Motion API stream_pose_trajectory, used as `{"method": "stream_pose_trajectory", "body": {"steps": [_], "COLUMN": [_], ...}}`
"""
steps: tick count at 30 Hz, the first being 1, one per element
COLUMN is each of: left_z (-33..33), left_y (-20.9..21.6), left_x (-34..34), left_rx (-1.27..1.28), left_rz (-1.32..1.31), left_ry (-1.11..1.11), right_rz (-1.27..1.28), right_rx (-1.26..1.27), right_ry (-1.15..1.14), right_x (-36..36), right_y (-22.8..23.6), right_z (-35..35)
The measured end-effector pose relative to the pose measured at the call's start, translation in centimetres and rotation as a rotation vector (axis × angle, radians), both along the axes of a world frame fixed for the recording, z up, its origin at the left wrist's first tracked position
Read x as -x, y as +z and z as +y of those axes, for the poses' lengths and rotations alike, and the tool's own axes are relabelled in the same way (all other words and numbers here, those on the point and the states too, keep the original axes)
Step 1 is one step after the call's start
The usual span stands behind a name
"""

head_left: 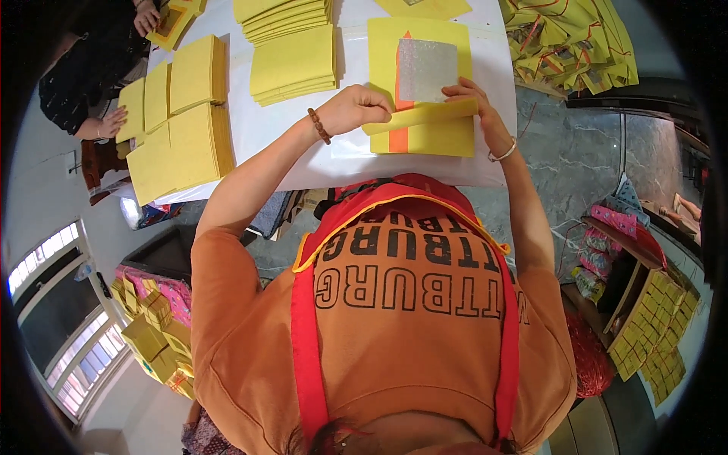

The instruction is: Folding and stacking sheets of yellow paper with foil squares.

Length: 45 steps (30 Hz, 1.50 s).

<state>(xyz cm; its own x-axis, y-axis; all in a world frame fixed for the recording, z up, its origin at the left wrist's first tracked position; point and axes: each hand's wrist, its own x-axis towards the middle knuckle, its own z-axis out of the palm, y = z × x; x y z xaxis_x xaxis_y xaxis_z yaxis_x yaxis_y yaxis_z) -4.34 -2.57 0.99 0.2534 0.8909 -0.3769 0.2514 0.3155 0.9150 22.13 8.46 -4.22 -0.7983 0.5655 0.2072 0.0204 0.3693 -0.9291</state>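
In front of me lies a yellow paper sheet point(383, 45) bearing a silver foil rectangle point(428, 68) and an orange-red strip point(399, 140). A narrow yellow paper flap point(421, 116) crosses it at a slight slant; whether it is a fold or a separate piece I cannot tell. My left hand point(355, 110), a beaded bracelet at its wrist, is closed in a pinch at the flap's left end. At the right end my right hand point(479, 110) holds the flap, with fingers curled over near the foil's lower right corner.
Stacks of yellow paper point(293, 64) stand on the white table point(349, 163), with thicker stacks point(189, 140) at left. Another person's hand point(114, 123) touches those stacks; the other point(145, 18) is higher up. Heaped yellow paper point(572, 42) lies beyond the table's right edge.
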Motion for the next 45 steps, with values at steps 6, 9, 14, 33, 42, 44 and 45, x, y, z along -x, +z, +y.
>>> {"method": "stream_pose_trajectory", "body": {"steps": [6, 9, 14, 33, 42, 44, 45], "left_z": [-0.4, -0.7, -2.1, -2.8, -0.9, -0.9, -0.7], "left_y": [1.7, 0.7, -0.3, -1.7, -3.5, -4.6, -4.5], "left_x": [0.4, 1.0, -0.2, -2.3, -2.1, -2.0, -2.0], "left_rx": [0.038, -0.783, -0.939, -0.266, 0.124, 0.146, 0.147], "left_rz": [-0.162, 0.533, 1.017, 0.286, -0.047, -0.087, -0.088], "left_ry": [-0.027, -0.111, -0.124, 0.457, 0.693, 0.734, 0.732], "right_rz": [-0.069, -0.032, -0.016, -0.163, -0.145, -0.202, -0.257], "right_rx": [-0.113, -0.023, -0.140, 0.447, 0.343, 0.300, 0.257], "right_ry": [0.017, -0.022, -0.006, -0.317, -0.579, -0.617, -0.660], "right_x": [-0.2, 0.0, -0.4, 0.4, 2.7, 2.9, 3.0], "right_y": [-0.9, -1.1, 0.2, 3.1, 1.9, 2.7, 3.0], "right_z": [0.3, 0.2, 0.3, -2.7, -1.8, -2.1, -2.2]}}
